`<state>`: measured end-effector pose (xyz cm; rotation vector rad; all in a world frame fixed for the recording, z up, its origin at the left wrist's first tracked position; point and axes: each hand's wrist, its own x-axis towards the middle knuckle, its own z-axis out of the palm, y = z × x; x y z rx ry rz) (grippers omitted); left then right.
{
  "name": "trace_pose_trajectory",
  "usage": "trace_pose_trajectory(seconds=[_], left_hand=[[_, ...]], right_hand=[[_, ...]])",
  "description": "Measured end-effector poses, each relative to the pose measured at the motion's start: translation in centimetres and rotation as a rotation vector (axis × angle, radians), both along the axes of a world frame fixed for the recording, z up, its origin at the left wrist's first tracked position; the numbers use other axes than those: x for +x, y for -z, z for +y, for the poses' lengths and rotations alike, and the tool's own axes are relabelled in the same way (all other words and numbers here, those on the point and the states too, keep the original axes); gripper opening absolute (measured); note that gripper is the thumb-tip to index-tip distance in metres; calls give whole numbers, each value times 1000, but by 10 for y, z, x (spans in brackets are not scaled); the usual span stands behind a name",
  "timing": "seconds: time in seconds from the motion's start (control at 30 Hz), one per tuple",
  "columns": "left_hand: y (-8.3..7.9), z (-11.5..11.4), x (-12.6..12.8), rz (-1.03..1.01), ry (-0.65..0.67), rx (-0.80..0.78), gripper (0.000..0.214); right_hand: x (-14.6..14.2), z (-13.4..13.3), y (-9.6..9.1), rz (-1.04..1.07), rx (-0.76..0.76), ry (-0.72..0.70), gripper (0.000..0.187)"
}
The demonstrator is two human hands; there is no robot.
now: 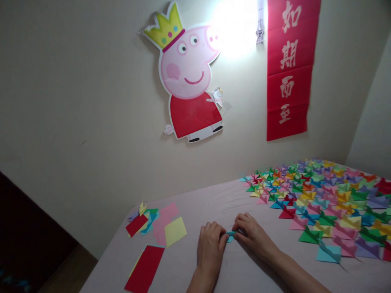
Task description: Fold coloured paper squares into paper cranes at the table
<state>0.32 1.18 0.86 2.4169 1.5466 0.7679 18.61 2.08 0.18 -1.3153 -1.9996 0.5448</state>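
Both of my hands rest low on a pale pink table (195, 203), fingertips meeting over a small teal folded paper (231, 235). My left hand (210, 245) has its fingers curled down, pinching the paper's left end. My right hand (251, 232) presses and pinches the right end with closed fingers. Most of the paper is hidden under the fingers.
Several finished folded paper shapes (324, 199) in many colours cover the table's right side. Loose flat paper squares, red (144, 268), yellow (175, 230) and pink, lie at the left near the table edge. The wall behind holds a cartoon pig cutout (187, 77) and a red banner (288, 65).
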Motion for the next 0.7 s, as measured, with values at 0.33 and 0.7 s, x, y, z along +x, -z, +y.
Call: trace_pose_trajectory(seconds=[0.33, 0.7], left_hand=[[2, 3, -1, -17, 31, 20, 13], [1, 0, 3, -29, 65, 37, 11]], right_hand=[[4, 3, 6, 97, -40, 7, 14], [0, 3, 0, 3, 30, -38, 21]])
